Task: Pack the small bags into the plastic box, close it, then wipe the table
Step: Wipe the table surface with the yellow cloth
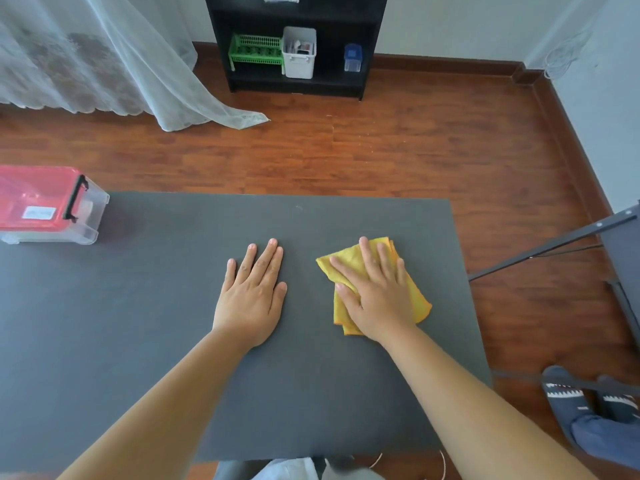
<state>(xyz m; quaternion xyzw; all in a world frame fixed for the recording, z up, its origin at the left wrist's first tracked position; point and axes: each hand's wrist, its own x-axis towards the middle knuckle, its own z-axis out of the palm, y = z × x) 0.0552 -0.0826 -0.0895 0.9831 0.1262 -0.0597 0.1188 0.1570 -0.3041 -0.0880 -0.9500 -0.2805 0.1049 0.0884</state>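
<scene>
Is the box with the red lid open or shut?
Shut. The red lid lies flat on the clear plastic box, and the black latch is folded down over its end.

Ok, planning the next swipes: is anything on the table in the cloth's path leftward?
Yes. The left hand lies flat just left of the yellow cloth; farther off, the closed plastic box sits at the table's far-left corner.

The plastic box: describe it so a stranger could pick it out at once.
Start at the dark grey table and go to its far left corner. The plastic box sits there, well away from the left hand and the yellow cloth under the right hand. It alone has clear walls, a red lid and a black latch.
</scene>
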